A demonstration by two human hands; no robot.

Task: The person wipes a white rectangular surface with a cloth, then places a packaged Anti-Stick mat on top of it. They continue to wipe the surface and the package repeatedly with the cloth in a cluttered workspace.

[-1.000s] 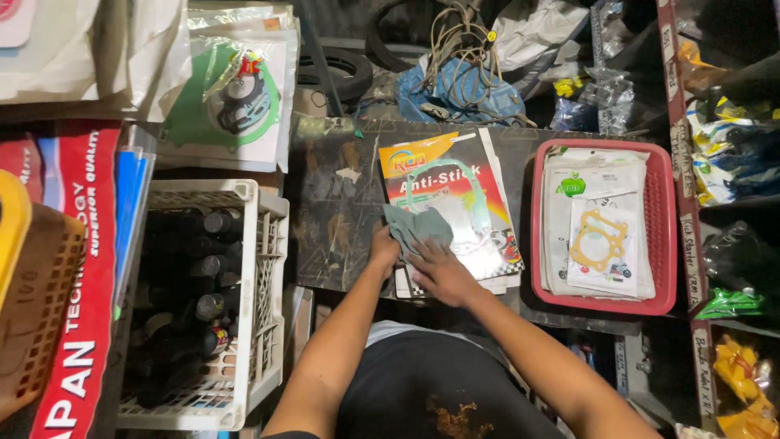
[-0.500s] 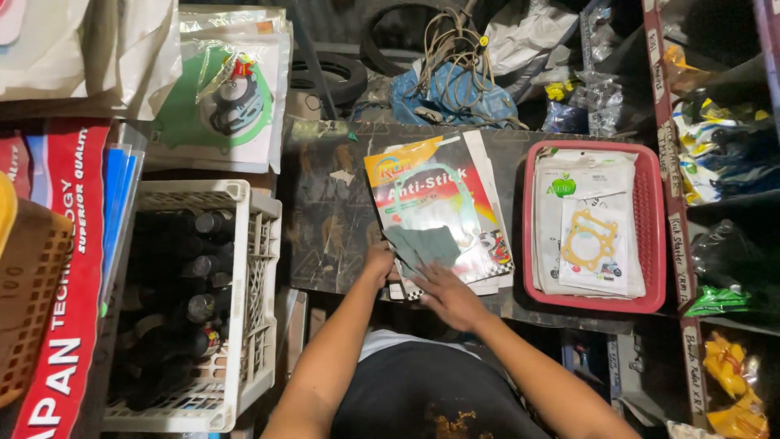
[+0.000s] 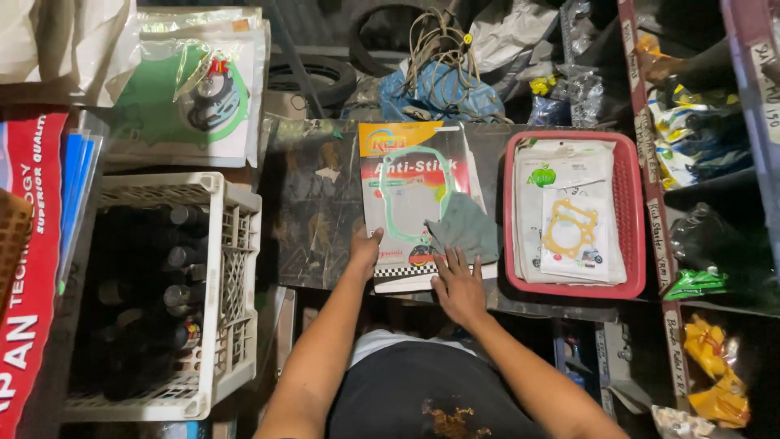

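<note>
A flat plastic-wrapped gasket pack [image 3: 414, 191] with a green gasket outline lies on the dark work surface [image 3: 313, 211], on top of other packs. A grey rag [image 3: 465, 229] rests on its lower right corner. My left hand [image 3: 366, 250] touches the pack's lower left edge, thumb on top. My right hand [image 3: 457, 284] lies flat on the pack's lower edge, fingertips touching the rag, fingers spread and holding nothing.
A red basket [image 3: 634, 219] at the right holds several gasket packs. A white crate [image 3: 236, 268] of dark bottles stands at the left. More packs [image 3: 191, 89], a tyre [image 3: 325, 77], cords and bags lie at the back. Shelves [image 3: 650, 203] rise on the right.
My right hand has let go of the rag and drawn back to the pack's lower edge. My left hand slid to the pack's lower left corner. The rag now lies alone.
</note>
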